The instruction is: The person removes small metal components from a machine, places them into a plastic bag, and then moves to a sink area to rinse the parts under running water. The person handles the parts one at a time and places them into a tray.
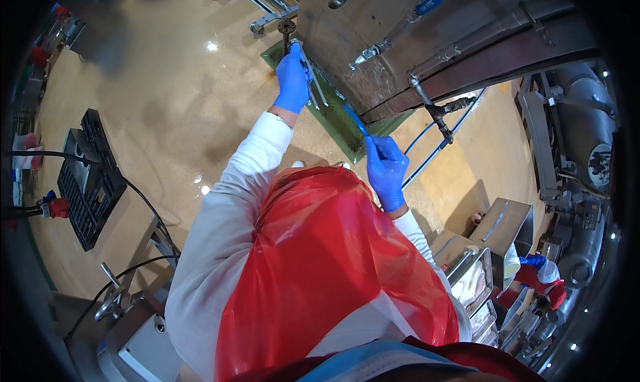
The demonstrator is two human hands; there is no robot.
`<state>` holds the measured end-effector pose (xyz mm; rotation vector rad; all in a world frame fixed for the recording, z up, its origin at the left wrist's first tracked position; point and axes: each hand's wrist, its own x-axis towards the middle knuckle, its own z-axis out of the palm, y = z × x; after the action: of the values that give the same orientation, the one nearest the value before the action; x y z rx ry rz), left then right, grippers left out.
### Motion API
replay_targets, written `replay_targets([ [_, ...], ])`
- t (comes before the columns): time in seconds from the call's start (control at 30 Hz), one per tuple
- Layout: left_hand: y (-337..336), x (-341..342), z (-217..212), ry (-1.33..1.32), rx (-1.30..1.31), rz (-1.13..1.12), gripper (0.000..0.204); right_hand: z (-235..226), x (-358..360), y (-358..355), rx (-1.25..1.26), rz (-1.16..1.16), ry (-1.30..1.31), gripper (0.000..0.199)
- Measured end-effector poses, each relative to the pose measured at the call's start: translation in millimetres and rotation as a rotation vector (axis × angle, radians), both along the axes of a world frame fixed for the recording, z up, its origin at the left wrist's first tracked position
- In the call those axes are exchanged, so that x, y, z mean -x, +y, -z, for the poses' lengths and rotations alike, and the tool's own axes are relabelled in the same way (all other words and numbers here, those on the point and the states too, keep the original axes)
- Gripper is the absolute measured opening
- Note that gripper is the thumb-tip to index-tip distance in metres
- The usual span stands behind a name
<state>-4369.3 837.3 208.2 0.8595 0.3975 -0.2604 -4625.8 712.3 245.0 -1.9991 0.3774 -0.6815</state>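
Both my hands wear blue gloves. My left hand (293, 79) is raised and closed around a thin metal rod (315, 82) that runs along the lower edge of a large steel machine (400, 42). My right hand (385, 169) is closed on a slim blue-handled tool (355, 120), its tip pointing up at the machine's lower edge near the rod. White sleeves and a red plastic apron (320, 275) fill the middle of the view.
A green base plate (333, 115) lies under the machine on the glossy beige floor (167, 115). A black crate (90, 182) and cables sit at left. Pipes and a valve (440, 112) hang at right. Another person in red and blue (543, 275) works near steel trays at lower right.
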Motion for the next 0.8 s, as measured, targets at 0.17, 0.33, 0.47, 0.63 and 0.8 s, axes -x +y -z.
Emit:
replay_targets([
  [0.17, -9, -4, 11, 0.002, 0.004, -0.109, 0.032, -2, -10, 16, 0.039, -0.034, -0.018, 0.008],
  [0.33, -10, -4, 6, -0.028, 0.002, -0.108, 0.031, -6, -14, 18, 0.059, -0.012, -0.011, 0.010],
  [0.47, -11, -1, 3, -0.008, 0.032, -0.101, 0.031, -1, -17, 17, 0.015, -0.008, -0.031, 0.010],
  [0.63, -24, 20, 6, -0.020, 0.041, -0.014, 0.030, -1, -50, 20, 0.108, -0.030, 0.007, 0.012],
  [0.8, -19, 16, 19, -0.029, 0.015, -0.033, 0.030, 2, -53, 15, 0.210, -0.088, 0.054, 0.014],
])
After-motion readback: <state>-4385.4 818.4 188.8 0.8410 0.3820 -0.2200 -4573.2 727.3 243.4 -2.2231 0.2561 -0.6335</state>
